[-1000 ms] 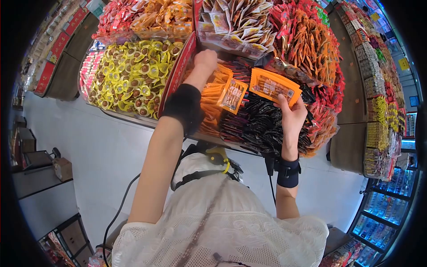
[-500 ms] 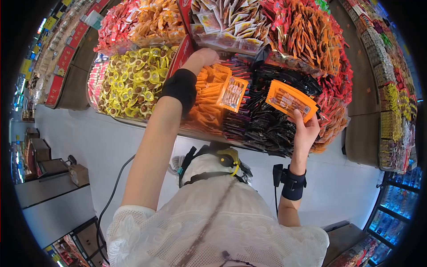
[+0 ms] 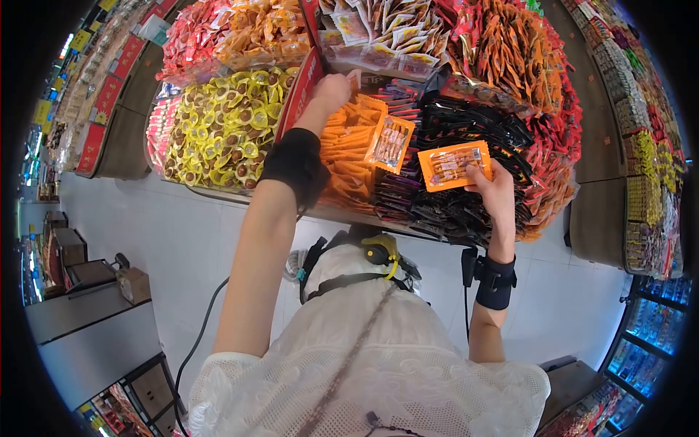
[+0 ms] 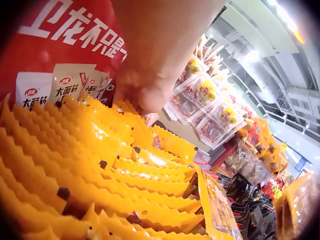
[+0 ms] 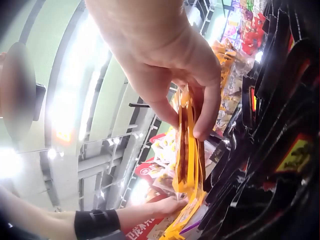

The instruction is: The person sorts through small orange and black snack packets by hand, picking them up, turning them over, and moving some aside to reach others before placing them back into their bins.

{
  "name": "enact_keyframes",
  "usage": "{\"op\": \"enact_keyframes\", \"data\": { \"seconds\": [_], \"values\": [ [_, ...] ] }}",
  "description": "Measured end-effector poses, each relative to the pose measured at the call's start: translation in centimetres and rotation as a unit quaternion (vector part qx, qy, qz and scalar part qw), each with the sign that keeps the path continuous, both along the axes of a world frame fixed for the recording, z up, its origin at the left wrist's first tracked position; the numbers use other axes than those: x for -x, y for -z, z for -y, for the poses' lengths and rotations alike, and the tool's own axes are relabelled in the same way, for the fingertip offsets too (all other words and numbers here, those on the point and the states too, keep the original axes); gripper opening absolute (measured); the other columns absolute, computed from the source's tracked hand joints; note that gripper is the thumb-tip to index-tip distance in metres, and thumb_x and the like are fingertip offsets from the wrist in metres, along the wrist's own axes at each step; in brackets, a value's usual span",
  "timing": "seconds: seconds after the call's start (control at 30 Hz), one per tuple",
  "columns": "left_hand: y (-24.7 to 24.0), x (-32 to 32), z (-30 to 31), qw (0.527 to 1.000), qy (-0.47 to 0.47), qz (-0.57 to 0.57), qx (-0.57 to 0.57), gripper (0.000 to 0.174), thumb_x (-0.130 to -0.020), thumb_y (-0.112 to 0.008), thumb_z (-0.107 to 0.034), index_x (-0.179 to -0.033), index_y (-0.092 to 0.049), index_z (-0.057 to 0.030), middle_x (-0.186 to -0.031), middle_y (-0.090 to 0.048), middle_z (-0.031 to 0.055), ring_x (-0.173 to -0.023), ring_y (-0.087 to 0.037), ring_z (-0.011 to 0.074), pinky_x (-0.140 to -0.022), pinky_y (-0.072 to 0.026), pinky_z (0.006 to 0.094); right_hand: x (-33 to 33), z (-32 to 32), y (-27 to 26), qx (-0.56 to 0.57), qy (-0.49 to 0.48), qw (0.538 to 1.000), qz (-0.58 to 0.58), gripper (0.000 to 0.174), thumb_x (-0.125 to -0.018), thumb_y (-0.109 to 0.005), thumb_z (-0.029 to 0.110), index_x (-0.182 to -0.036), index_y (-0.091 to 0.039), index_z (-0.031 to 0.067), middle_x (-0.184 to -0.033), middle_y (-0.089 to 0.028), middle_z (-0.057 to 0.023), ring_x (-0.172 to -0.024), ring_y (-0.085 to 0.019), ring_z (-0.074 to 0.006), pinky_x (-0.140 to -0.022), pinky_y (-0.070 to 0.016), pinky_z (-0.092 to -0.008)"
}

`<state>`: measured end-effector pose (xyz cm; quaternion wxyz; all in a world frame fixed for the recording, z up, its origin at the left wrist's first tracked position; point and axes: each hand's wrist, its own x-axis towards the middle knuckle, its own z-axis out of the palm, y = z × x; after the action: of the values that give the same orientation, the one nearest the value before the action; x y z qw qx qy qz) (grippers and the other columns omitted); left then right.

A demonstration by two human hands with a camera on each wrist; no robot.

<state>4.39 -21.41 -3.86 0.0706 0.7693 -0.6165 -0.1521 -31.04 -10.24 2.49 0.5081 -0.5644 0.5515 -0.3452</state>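
Observation:
My right hand (image 3: 496, 188) pinches a small stack of orange snack packets (image 3: 451, 164) above the black packets, thumb on the clear-windowed face. Edge-on in the right wrist view, the stacked packets (image 5: 187, 145) sit between thumb and fingers. My left hand (image 3: 333, 92) reaches down at the back of a row of upright orange packets (image 4: 100, 170), beside the red divider (image 4: 75, 25). Its fingers are mostly hidden there, so I cannot tell what they hold. One orange packet (image 3: 391, 143) leans face-up at the row's right end.
Black packets (image 3: 455, 207) fill the section to the right. Yellow-wrapped snacks (image 3: 226, 127) lie left of the divider. White packets (image 3: 389, 33) and red-and-orange ones (image 3: 517, 54) stand behind. Another stocked shelf (image 3: 637, 167) runs along the right.
My right hand has moved right with the packets and turned them to lie more level, window side up. The left hand stays at the back of the orange row. The head view has shifted a little.

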Motion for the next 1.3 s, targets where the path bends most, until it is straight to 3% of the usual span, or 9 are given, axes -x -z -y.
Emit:
{"op": "enact_keyframes", "data": {
  "seconds": [0.2,0.3,0.4,0.6,0.7,0.87,1.07,1.17,1.3],
  "values": [
    [1.0,0.5,-1.9,0.988,-0.067,-0.111,0.081,0.032,-0.090,-0.043,-0.029,-0.092,-0.063,-0.0042,-0.083,-0.064,0.0160,-0.084,-0.060,0.0324,-0.076,-0.0452,0.0407,1.1,2.0,0.9,-0.045,-0.007,0.994,-0.097,0.031,-0.080,-0.062,0.019,-0.097,-0.057,-0.0066,-0.081,-0.063,-0.0114,-0.070,-0.063,-0.0165,-0.059,-0.0526,-0.0267],
    [0.4,0.8,-3.0,0.989,-0.051,-0.097,0.100,0.031,-0.090,-0.044,-0.031,-0.092,-0.063,-0.0059,-0.084,-0.064,0.0155,-0.085,-0.060,0.0322,-0.076,-0.0443,0.0407,1.2,1.8,1.4,0.100,0.019,0.950,-0.295,0.037,-0.078,-0.064,0.026,-0.099,-0.058,-0.0027,-0.082,-0.064,-0.0156,-0.073,-0.064,-0.0259,-0.065,-0.0503,-0.0328],
    [0.0,0.8,-3.4,0.988,-0.046,-0.111,0.098,0.031,-0.091,-0.044,-0.031,-0.087,-0.062,-0.0057,-0.083,-0.064,0.0159,-0.084,-0.059,0.0328,-0.074,-0.0435,0.0420,1.4,1.9,1.0,0.177,0.004,0.901,-0.396,0.045,-0.076,-0.066,0.032,-0.105,-0.057,-0.0021,-0.080,-0.062,-0.0127,-0.071,-0.063,-0.0222,-0.059,-0.0466,-0.0302],
    [0.9,0.7,-3.1,0.985,-0.059,-0.129,0.101,0.035,-0.091,-0.043,-0.031,-0.077,-0.060,-0.0037,-0.081,-0.063,0.0170,-0.083,-0.059,0.0329,-0.073,-0.0425,0.0432,0.2,1.7,-1.5,0.085,-0.030,0.912,-0.399,0.047,-0.075,-0.066,0.033,-0.105,-0.057,-0.0015,-0.085,-0.062,-0.0162,-0.080,-0.062,-0.0266,-0.068,-0.0469,-0.0338],
    [1.9,0.5,-2.6,0.987,-0.063,-0.120,0.090,0.035,-0.092,-0.042,-0.030,-0.076,-0.060,-0.0032,-0.080,-0.063,0.0166,-0.083,-0.059,0.0330,-0.074,-0.0427,0.0431,0.0,3.0,-1.2,0.177,0.008,0.865,-0.468,0.046,-0.075,-0.066,0.033,-0.106,-0.054,0.0010,-0.101,-0.058,-0.0175,-0.084,-0.061,-0.0304,-0.071,-0.0475,-0.0393],
    [1.8,0.9,-2.9,0.988,-0.059,-0.098,0.106,0.034,-0.093,-0.039,-0.027,-0.081,-0.060,-0.0033,-0.082,-0.064,0.0141,-0.085,-0.058,0.0334,-0.076,-0.0431,0.0428,-6.5,6.2,-4.8,0.361,-0.078,0.835,-0.408,0.042,-0.077,-0.063,0.033,-0.107,-0.055,0.0042,-0.100,-0.059,-0.0146,-0.085,-0.060,-0.0316,-0.072,-0.0477,-0.0399],
    [0.5,1.1,-4.0,0.980,-0.052,-0.172,0.082,0.031,-0.093,-0.038,-0.030,-0.099,-0.058,-0.0067,-0.089,-0.063,0.0159,-0.091,-0.056,0.0357,-0.078,-0.0426,0.0441,-18.2,12.0,-2.8,0.186,-0.287,0.865,-0.367,0.033,-0.078,-0.061,0.030,-0.088,-0.064,-0.0005,-0.083,-0.065,-0.0163,-0.081,-0.063,-0.0315,-0.073,-0.0499,-0.0385],
    [-0.4,1.9,-4.9,0.974,-0.076,-0.178,0.115,0.030,-0.093,-0.037,-0.032,-0.102,-0.056,-0.0096,-0.091,-0.062,0.0177,-0.093,-0.055,0.0371,-0.078,-0.0421,0.0454,-21.9,14.4,-0.3,-0.099,-0.197,0.951,-0.217,0.032,-0.079,-0.061,0.031,-0.091,-0.064,0.0006,-0.085,-0.065,-0.0177,-0.077,-0.063,-0.0338,-0.073,-0.0513,-0.0359],
    [-0.6,2.2,-5.8,0.976,-0.069,-0.172,0.117,0.031,-0.092,-0.039,-0.035,-0.107,-0.054,-0.0111,-0.091,-0.061,0.0211,-0.095,-0.054,0.0385,-0.080,-0.0419,0.0461,-23.4,16.7,2.7,0.000,-0.279,0.925,-0.258,0.033,-0.076,-0.064,0.034,-0.092,-0.065,0.0054,-0.087,-0.065,-0.0125,-0.079,-0.063,-0.0307,-0.073,-0.0506,-0.0351]
  ]
}}
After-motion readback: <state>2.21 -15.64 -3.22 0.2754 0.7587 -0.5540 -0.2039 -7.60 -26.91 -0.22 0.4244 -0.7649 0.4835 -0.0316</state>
